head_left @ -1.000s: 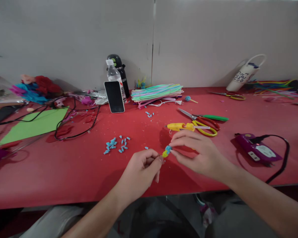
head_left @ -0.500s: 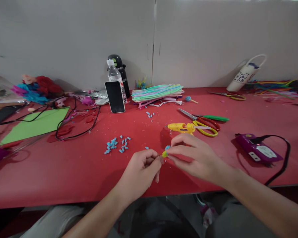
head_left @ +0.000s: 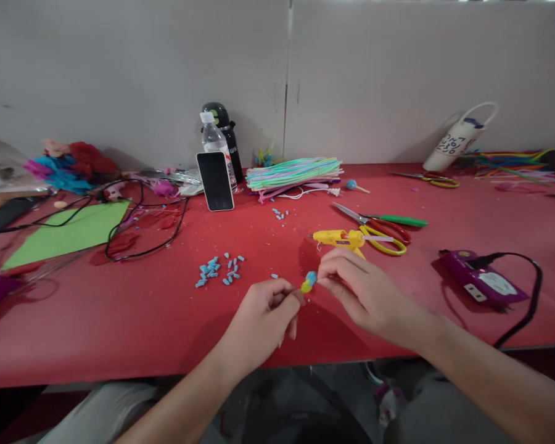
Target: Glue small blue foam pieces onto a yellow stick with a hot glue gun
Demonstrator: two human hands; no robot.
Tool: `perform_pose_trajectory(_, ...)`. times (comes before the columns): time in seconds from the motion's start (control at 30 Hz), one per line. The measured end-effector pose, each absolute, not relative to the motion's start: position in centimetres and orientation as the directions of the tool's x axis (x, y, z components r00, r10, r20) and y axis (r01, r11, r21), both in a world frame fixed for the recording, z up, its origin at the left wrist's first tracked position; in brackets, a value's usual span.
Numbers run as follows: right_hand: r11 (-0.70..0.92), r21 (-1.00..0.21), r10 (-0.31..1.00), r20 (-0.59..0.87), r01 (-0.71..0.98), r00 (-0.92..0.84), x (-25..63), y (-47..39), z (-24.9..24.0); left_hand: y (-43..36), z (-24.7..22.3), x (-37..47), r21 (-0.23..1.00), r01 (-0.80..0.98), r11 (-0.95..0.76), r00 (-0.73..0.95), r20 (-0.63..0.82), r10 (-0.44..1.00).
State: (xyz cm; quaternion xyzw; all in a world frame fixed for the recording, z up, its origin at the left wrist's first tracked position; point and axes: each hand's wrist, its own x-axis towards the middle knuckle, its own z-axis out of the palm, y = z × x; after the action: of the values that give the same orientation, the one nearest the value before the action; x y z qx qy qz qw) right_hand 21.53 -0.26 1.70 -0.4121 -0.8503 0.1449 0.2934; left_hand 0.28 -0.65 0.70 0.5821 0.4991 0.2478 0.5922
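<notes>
My left hand (head_left: 266, 314) is closed, thumb and forefinger pinching the near end of a small yellow-and-blue craft piece (head_left: 309, 282). Its lumpy yellow part lies by those fingertips, and the blue part points up and away. Just right of the blue end, my right hand (head_left: 363, 290) has its thumb and forefinger drawn together in a pinch. Whether anything is between those fingertips is too small to tell. Short blue bits (head_left: 209, 270) lie scattered left of my hands, and a single blue bit (head_left: 274, 276) sits closer in. A yellow glue gun (head_left: 337, 238) rests beyond my right hand.
Scissors with a yellow and a red handle (head_left: 383, 237) lie behind the glue gun. A purple power box (head_left: 481, 277) with a black cord is at right. Farther back are a bundle of pastel pipe cleaners (head_left: 296, 174), an upright phone (head_left: 215, 181) and a bottle (head_left: 211, 132).
My right fingers have shifted slightly right, off the yellow part, so more of the blue end shows. The left hand keeps its pinch in nearly the same place.
</notes>
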Motion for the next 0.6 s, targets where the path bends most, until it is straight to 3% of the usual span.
perform_pose_trajectory(0.2,0.497,-0.496,0.867,0.316,0.712,-0.385,21.7,-0.5,2.1,0.0,1.2,0.0,0.947,0.242,0.211,0.307,-0.281,0.909)
perform_pose_trajectory(0.33,0.486,-0.459,0.874,0.257,0.743,-0.413,21.6,-0.6,2.0,0.3,1.8,-0.5,0.957,0.216,0.195,0.28,-0.252,0.926)
perform_pose_trajectory(0.47,0.467,-0.513,0.878,0.177,0.72,-0.444,21.5,-0.2,1.5,0.3,2.0,-0.8,0.965,0.202,0.167,0.286,-0.221,0.933)
perform_pose_trajectory(0.6,0.39,-0.449,0.911,0.065,0.804,-0.406,22.6,0.1,1.5,0.3,1.9,-0.9,0.969,0.196,0.154,0.289,-0.207,0.935)
